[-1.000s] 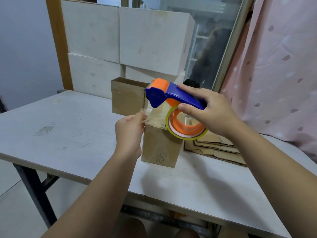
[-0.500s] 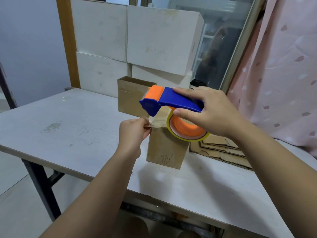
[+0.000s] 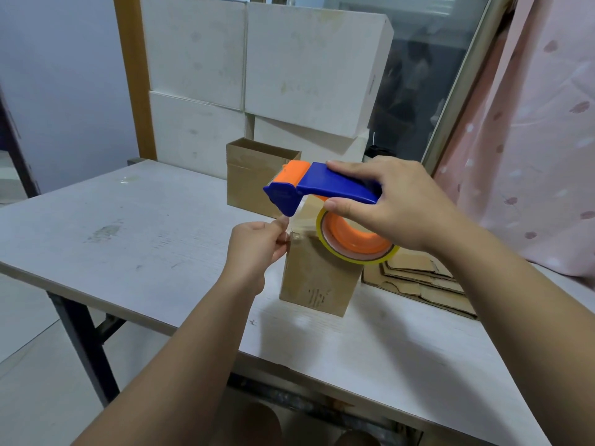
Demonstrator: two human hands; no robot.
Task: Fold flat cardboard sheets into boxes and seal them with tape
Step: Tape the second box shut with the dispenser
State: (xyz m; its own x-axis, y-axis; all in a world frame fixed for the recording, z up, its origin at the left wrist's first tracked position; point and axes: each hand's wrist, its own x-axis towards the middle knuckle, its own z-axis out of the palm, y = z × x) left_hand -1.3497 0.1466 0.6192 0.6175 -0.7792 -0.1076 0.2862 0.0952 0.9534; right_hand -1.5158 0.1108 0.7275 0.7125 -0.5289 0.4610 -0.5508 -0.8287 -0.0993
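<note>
Right now the person's right hand [image 3: 396,204] is gripping the blue handle of the tape dispenser [image 3: 322,188], holding it just above the small brown box [image 3: 318,278] that is standing upright toward the front edge of the table [image 3: 128,236]. The left hand [image 3: 257,243] is pinching what looks like the free end of the clear tape [image 3: 286,235] at the box's top left edge. The hands are working close together, each clamped on its own thing. I'm thinking the film could be folding back and sticking to itself or to the fingers if the pinch slackens. A sideways pull would be laying the strip crooked across the seam, and the light box could be tipping, since nothing is bracing it. The tape is showing so faintly that I cannot tell how much is stuck down, and the dispenser is hiding the top flaps. The flat cardboard sheets [image 3: 418,278] are lying just behind the box, toward the right edge, partly covered by the forearm.
</note>
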